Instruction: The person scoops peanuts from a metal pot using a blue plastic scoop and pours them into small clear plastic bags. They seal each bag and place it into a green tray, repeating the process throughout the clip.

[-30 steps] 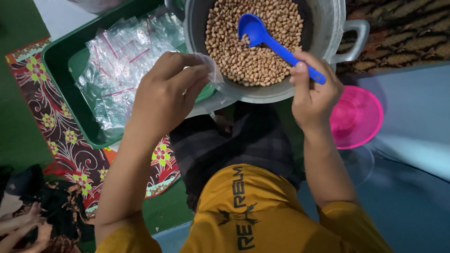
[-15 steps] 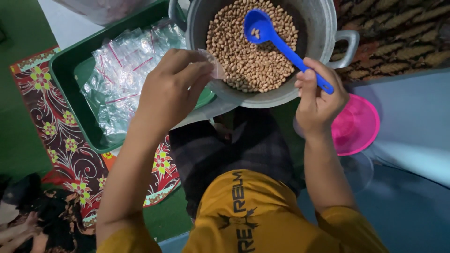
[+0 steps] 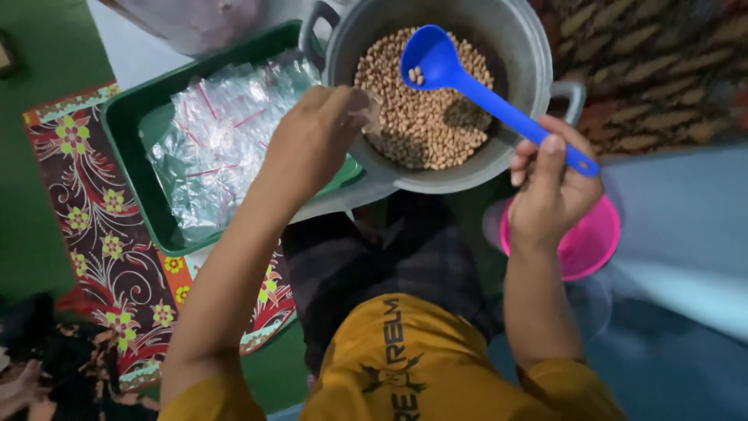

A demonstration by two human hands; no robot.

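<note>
right now right hand (image 3: 555, 195) clenched on blue ladle (image 3: 467, 78) handle, few beans in scoop over pot (image 3: 514, 47), left hand (image 3: 315, 136) pinching small clear bag (image 3: 372, 117) at pot rim

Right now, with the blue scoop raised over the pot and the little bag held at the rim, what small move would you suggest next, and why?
Probably tip the blue scoop toward the small clear bag pinched in the left hand: the right hand holds the scoop over the pot with only a few beans in it.

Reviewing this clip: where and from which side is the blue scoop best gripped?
By the near end of the blue scoop handle, from the person's right. The long straight handle slants out over the grey pot rim, while its bowl stays above the beans. The right hand grips it there.
</note>
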